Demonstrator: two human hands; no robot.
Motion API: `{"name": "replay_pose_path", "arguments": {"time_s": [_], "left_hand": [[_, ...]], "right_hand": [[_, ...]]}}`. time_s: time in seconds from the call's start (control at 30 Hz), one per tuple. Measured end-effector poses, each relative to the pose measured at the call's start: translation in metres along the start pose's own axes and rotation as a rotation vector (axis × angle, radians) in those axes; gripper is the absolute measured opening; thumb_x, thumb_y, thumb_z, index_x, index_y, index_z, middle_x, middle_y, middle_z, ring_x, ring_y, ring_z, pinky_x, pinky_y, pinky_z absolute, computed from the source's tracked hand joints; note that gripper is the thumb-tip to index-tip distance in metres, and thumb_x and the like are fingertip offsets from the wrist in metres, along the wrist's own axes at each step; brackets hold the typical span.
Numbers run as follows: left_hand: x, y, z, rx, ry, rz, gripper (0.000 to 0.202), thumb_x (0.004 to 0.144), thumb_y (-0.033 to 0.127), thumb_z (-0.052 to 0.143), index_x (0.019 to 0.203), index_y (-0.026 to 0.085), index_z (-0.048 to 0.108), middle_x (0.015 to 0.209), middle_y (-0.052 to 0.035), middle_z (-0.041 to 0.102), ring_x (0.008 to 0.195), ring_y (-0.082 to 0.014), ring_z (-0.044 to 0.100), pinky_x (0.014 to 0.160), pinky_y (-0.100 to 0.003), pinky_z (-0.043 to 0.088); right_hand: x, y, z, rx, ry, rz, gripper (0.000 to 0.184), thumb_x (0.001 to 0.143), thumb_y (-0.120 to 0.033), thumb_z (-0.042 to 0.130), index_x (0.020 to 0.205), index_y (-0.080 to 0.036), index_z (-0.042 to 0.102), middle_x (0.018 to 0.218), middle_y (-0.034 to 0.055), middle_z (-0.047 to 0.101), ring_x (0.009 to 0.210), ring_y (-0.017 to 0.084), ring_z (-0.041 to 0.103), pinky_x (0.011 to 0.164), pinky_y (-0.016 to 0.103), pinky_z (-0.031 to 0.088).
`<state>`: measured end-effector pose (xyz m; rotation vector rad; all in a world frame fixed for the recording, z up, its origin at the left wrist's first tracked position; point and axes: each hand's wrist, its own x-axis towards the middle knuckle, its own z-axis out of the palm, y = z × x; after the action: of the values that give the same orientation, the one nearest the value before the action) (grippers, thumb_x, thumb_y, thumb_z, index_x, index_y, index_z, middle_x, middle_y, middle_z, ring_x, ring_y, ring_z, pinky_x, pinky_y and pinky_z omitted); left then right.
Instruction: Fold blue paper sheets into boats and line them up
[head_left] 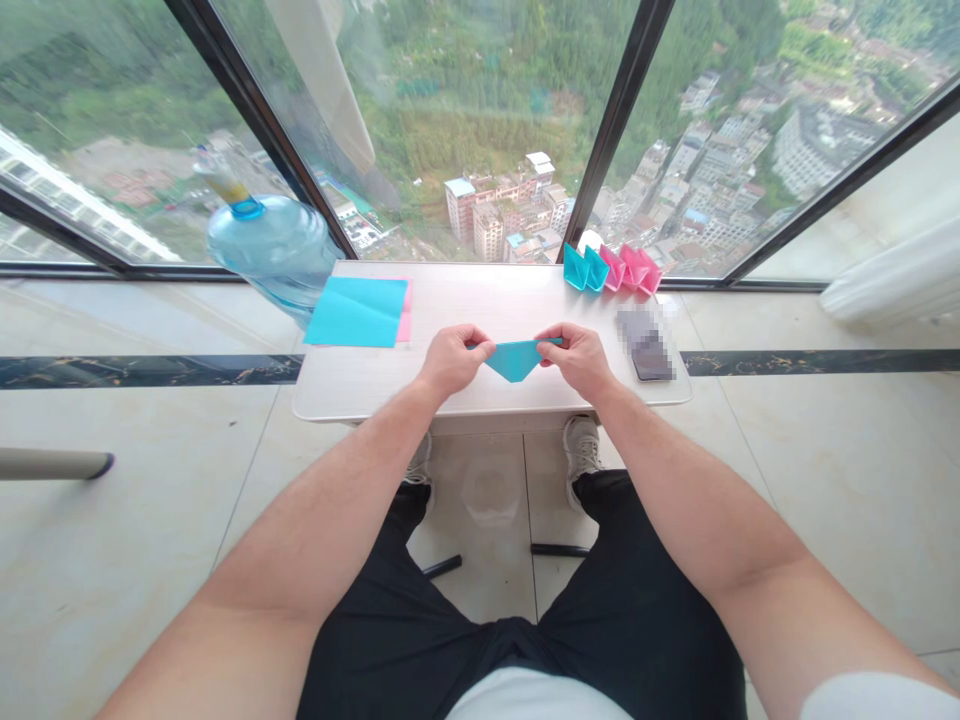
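A folded piece of blue paper [514,361] is stretched between my two hands above the front part of the small table. Its upper edge runs straight, and its lower part narrows to a blunt tip. My left hand [457,358] pinches the left corner between thumb and fingers. At the right corner, my right hand [576,358] grips the paper the same way. Flat sheets of blue paper [356,312] lie to the left of my left hand, with pink paper [406,318] showing from beneath. Several folded pink paper shapes [631,270] and two blue ones [585,268] stand in a row at the back right.
The pale table [480,290] stands against the tall windows. A blurred-out dark flat object [649,352] lies at its right side. Beyond the left edge is a large water bottle [274,245]. My shoes [583,445] are under the front edge.
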<state>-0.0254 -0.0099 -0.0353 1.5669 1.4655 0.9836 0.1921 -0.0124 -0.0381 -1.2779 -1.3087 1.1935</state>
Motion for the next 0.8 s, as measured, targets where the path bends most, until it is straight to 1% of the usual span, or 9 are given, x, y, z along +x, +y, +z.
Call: {"name": "replay_pose_path", "arguments": {"time_s": [0.17,0.33,0.47,0.6,0.7,0.8], "left_hand": [[0.000,-0.002,0.000,0.005,0.033,-0.004,0.017,0.072,0.034,0.066,0.070,0.018,0.066,0.070,-0.0019,0.067,0.070,-0.0169,0.058,0.070,-0.030,0.045],[0.000,-0.001,-0.002,-0.002,0.058,-0.009,0.015,0.073,0.033,0.066,0.071,0.017,0.066,0.072,-0.0026,0.067,0.072,-0.0177,0.060,0.071,-0.030,0.045],[0.000,0.000,-0.003,0.077,-0.029,-0.014,0.014,0.073,0.032,0.063,0.069,0.018,0.065,0.070,-0.0019,0.067,0.069,-0.0170,0.058,0.068,-0.029,0.044],[-0.002,0.005,0.000,0.160,-0.112,0.004,0.015,0.074,0.033,0.064,0.072,0.019,0.070,0.073,-0.0026,0.071,0.070,-0.0173,0.061,0.068,-0.028,0.044],[-0.002,0.010,0.002,0.144,-0.141,0.014,0.015,0.074,0.032,0.065,0.073,0.019,0.072,0.072,-0.0020,0.071,0.069,-0.0168,0.060,0.067,-0.028,0.044],[-0.003,0.013,0.004,0.105,-0.131,-0.014,0.014,0.073,0.030,0.066,0.070,0.018,0.072,0.067,-0.0007,0.068,0.066,-0.0156,0.058,0.065,-0.027,0.043]], "right_hand": [[0.000,-0.002,0.002,0.093,0.012,0.063,0.029,0.061,-0.037,0.082,0.077,-0.018,0.066,0.061,-0.0010,0.068,0.054,0.014,0.064,0.055,0.027,0.055],[-0.001,-0.005,0.001,0.178,0.033,0.119,0.035,0.060,-0.043,0.083,0.074,-0.019,0.062,0.064,0.0015,0.070,0.062,0.017,0.070,0.058,0.028,0.058],[0.000,-0.004,0.001,0.200,0.056,0.115,0.032,0.061,-0.040,0.081,0.073,-0.019,0.060,0.061,-0.0013,0.067,0.058,0.015,0.067,0.055,0.027,0.056],[0.000,-0.004,0.005,0.165,0.054,0.105,0.029,0.063,-0.039,0.079,0.072,-0.020,0.060,0.060,-0.0018,0.065,0.057,0.014,0.065,0.055,0.027,0.056],[0.000,-0.004,0.009,0.147,0.042,0.106,0.027,0.064,-0.039,0.077,0.072,-0.020,0.061,0.060,-0.0017,0.065,0.058,0.014,0.064,0.056,0.027,0.056],[0.000,-0.004,0.013,0.154,0.066,0.121,0.027,0.066,-0.042,0.075,0.072,-0.020,0.061,0.062,-0.0014,0.065,0.059,0.015,0.065,0.056,0.027,0.056]]}}
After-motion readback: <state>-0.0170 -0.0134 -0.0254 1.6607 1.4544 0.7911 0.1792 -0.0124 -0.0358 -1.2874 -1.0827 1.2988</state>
